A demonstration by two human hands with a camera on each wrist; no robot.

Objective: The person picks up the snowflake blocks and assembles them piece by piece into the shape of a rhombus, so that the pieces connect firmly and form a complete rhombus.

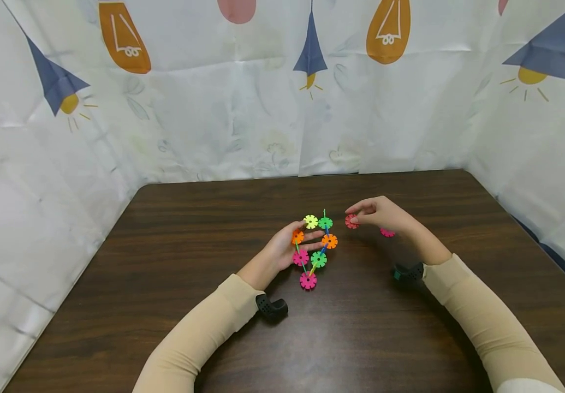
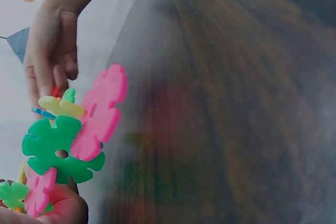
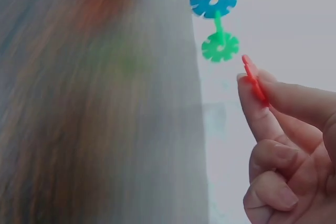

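My left hand point(image 1: 278, 248) holds a chain of linked, notched plastic flower discs point(image 1: 319, 259) near the middle of the table. Pink, green, orange and yellow discs join edge to edge, bending into a narrow V with a pink disc point(image 1: 308, 281) at its near point. To the right of the chain, my right hand point(image 1: 380, 214) pinches a single red flower disc point(image 3: 254, 80) between thumb and forefinger, the other fingers curled. In the right wrist view, a green disc point(image 3: 220, 48) at the chain's end is close to the red one, a gap between them.
Another pink disc point(image 1: 387, 232) shows just under the right wrist, partly hidden by it. The dark wooden table point(image 1: 164, 262) has a patterned white cloth point(image 1: 203, 109) standing behind and beside it. Black camera straps point(image 1: 271, 307) are on both wrists.
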